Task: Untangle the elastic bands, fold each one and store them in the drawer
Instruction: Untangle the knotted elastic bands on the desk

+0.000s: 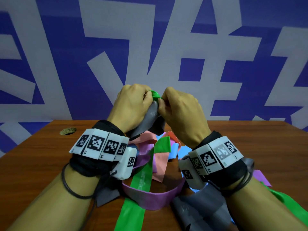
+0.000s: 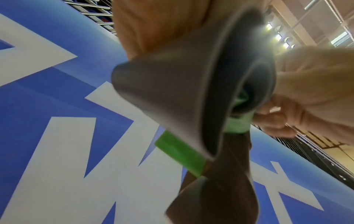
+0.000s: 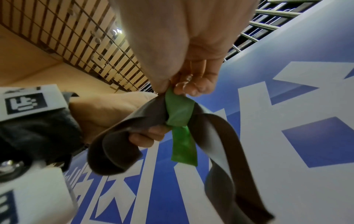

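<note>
Both hands raised above the counter (image 1: 50, 155) at 12 o'clock of the band pile (image 1: 155, 164), left hand (image 1: 131, 104) gripping the grey band (image 1: 150, 117), right hand (image 1: 181, 107) pinching the green band (image 1: 155, 95) knotted around it.

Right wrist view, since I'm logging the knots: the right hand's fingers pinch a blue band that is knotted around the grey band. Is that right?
The colour is wrong. The right wrist view shows the right hand pinching a green band, knotted around the grey band.
</note>
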Demonstrator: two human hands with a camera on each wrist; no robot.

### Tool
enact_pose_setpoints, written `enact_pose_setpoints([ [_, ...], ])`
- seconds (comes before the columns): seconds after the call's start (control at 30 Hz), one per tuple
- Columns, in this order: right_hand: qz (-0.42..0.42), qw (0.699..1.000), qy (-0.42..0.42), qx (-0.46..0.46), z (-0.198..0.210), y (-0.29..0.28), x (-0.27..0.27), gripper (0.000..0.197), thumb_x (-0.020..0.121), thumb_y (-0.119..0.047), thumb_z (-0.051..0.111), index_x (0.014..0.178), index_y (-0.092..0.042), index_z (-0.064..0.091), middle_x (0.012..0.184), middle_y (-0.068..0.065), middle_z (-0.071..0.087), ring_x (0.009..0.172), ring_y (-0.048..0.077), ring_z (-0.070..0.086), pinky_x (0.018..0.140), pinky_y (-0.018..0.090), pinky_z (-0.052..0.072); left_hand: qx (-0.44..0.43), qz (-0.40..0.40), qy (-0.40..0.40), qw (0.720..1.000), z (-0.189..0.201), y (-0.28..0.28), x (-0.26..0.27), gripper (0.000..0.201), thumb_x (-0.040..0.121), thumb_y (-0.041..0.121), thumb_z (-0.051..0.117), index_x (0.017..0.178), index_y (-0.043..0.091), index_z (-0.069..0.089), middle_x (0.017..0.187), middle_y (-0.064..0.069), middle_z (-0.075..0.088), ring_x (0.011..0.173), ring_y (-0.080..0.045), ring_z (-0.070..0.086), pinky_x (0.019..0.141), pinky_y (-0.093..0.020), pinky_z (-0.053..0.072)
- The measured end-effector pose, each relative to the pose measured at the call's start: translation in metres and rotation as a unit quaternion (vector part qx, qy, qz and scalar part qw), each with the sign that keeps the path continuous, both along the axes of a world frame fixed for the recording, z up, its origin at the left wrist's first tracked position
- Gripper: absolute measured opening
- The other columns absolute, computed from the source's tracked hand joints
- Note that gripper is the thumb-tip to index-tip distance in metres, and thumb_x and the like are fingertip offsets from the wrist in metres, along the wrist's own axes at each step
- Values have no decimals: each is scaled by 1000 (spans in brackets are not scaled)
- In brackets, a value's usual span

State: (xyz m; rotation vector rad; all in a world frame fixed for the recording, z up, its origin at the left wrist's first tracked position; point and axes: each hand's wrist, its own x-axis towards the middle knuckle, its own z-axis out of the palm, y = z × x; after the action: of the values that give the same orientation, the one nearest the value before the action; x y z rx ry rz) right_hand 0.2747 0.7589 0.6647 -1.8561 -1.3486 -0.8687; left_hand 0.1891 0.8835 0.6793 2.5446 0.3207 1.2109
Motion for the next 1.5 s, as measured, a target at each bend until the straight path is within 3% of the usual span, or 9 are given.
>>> enact_pose_setpoints([
  [0.2, 45, 994, -88, 41, 4, 1, -14, 31, 92, -29, 41, 76, -6, 51, 63, 9, 52, 49, 39, 45, 42, 47, 44, -9, 55, -11, 998, -3, 16, 2, 28, 97, 15, 44, 83, 4, 66, 77, -17, 65, 77, -37, 59, 71, -48, 50],
  [0.37, 73, 997, 26, 12, 5, -4, -1, 28, 90, -36, 41, 81, -10, 49, 66, -1, 56, 62, 32, 51, 56, 48, 47, 6, 33, -34, 999, 3, 8, -2, 26, 97, 16, 45, 89, 7, 68, 80, -12, 68, 77, -30, 62, 72, -46, 52],
  [0.5, 64, 994, 85, -1, 6, -10, 8, 16, 84, -37, 45, 82, -22, 52, 66, -12, 45, 63, 12, 45, 59, 36, 39, 2, -12, -44, 999, 10, -4, -6, 23, 100, 25, 49, 98, 17, 71, 82, -1, 71, 76, -14, 65, 70, -30, 51],
  [0.63, 57, 989, 137, -12, 4, -9, 12, 17, 85, -33, 51, 82, -19, 60, 73, -10, 48, 67, 9, 46, 63, 31, 37, 6, -18, -12, 1000, 9, -7, -8, 14, 96, 33, 60, 99, 20, 65, 65, 7, 62, 62, -1, 57, 56, -6, 37],
  [0.8, 98, 984, 150, 5, 5, -10, 11, 34, 93, -47, 60, 81, -15, 62, 66, -5, 52, 61, 11, 47, 58, 25, 38, -8, -23, -37, 999, 9, -10, -10, 18, 94, 33, 64, 90, 18, 54, 55, 4, 56, 50, -6, 53, 50, -11, 37],
  [1.0, 178, 958, 224, 28, 8, -13, 20, 25, 89, -29, 71, 74, -11, 64, 57, 13, 50, 55, 31, 48, 53, 43, 43, -8, -43, -27, 999, 7, -16, -7, 7, 99, 26, 57, 95, 20, 55, 68, 2, 66, 62, -8, 61, 55, -16, 45],
  [1.17, 271, 902, 331, 62, 11, -15, 20, 23, 90, -10, 70, 73, -1, 57, 51, 1, 32, 52, 26, 40, 45, 32, 43, -25, -43, -45, 998, 10, -17, -7, 10, 101, 22, 53, 96, 18, 60, 73, 0, 66, 66, -9, 60, 55, -18, 42],
  [1.3, 314, 889, 329, 58, 13, -17, 18, 23, 90, -3, 67, 73, 5, 53, 54, 9, 36, 58, 25, 46, 55, 35, 55, -42, -25, -54, 997, 11, -19, -7, 14, 101, 22, 52, 89, 19, 59, 64, 8, 58, 58, -2, 54, 50, -9, 36],
  [1.5, 308, 909, 281, 11, 19, -22, 14, 27, 85, -3, 72, 65, -4, 54, 58, 11, 33, 57, 16, 31, 56, 23, 32, -42, 27, -36, 998, 8, -14, -3, 19, 102, 23, 49, 95, 10, 61, 69, 2, 52, 71, -20, 53, 60, -26, 31],
])
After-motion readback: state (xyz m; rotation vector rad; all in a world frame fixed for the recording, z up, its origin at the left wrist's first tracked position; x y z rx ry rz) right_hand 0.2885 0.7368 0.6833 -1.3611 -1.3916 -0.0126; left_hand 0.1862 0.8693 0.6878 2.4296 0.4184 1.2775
